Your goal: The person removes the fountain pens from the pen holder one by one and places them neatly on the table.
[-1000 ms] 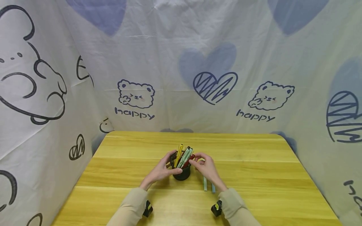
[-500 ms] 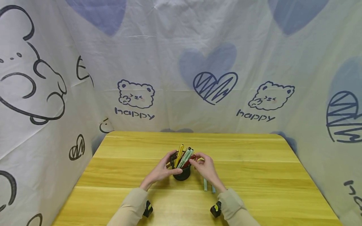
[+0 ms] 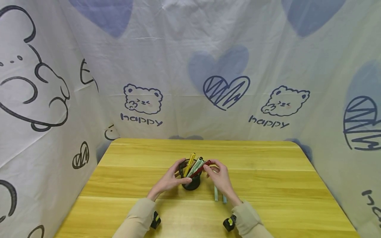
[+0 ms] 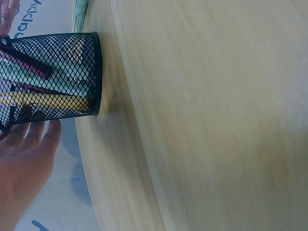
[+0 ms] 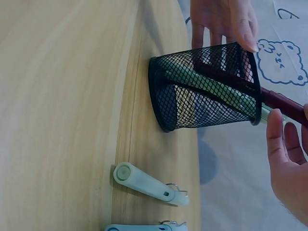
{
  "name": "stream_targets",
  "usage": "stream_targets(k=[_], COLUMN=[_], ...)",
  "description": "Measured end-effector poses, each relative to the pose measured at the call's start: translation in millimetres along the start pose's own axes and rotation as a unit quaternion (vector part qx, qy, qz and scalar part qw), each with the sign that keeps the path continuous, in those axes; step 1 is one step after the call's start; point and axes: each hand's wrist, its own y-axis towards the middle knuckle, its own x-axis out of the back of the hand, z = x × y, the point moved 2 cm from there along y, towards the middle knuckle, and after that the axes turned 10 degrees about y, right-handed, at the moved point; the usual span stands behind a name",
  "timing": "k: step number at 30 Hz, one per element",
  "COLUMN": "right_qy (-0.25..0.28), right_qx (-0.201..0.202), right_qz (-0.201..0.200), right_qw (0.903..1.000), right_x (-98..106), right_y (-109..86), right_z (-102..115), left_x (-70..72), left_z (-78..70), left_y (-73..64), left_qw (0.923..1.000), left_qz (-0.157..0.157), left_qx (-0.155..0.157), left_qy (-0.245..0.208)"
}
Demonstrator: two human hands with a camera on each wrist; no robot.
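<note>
A black mesh pen holder [image 3: 191, 184] stands upright on the wooden table. My left hand [image 3: 171, 179] holds it from the left, thumb at the front rim and fingers around the far side. In the right wrist view, that thumb lies against the rim of the holder [image 5: 207, 89]. My right hand [image 3: 221, 177] pinches the upper end of a dark red pen [image 5: 284, 104], whose lower part slants inside the mesh. A yellow pen [image 3: 189, 167] and light green pens [image 3: 194, 168] lean in the holder too.
On the table right of the holder lie a light green pen [image 3: 216, 194] and a light blue pen [image 3: 224, 199], partly under my right forearm in the head view. A printed white cloth [image 3: 184, 119] hangs behind the table [image 3: 268, 185].
My right hand has shifted slightly right, and the red pen now sticks farther out of the holder, leaning right. The yellow pen has tilted a little right. My left hand stays put.
</note>
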Motion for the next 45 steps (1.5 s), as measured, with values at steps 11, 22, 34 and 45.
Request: stream_targets(k=[11, 22, 34, 45], right_qy=[0.073, 0.177, 0.201, 0.201], right_qx=[-0.005, 0.072, 0.072, 0.053], right_qz=[-0.025, 0.008, 0.009, 0.027], right_qw=[0.9970, 0.9816, 0.9768, 0.9778], right_x=[8, 20, 33, 50], right_y=[-4.9, -9.0, -12.6, -15.4], right_z=[8, 10, 13, 8], left_x=[0.0, -1.0, -1.0, -1.2], left_z=[0.5, 0.6, 3.2, 3.7], left_y=[0.1, 1.8, 1.5, 2.4], left_qw=[1.0000, 1.0000, 1.0000, 0.9999], left_qz=[0.002, 0.001, 0.004, 0.007], left_qx=[0.004, -0.003, -0.006, -0.010], left_qy=[-0.003, -0.004, -0.002, -0.010])
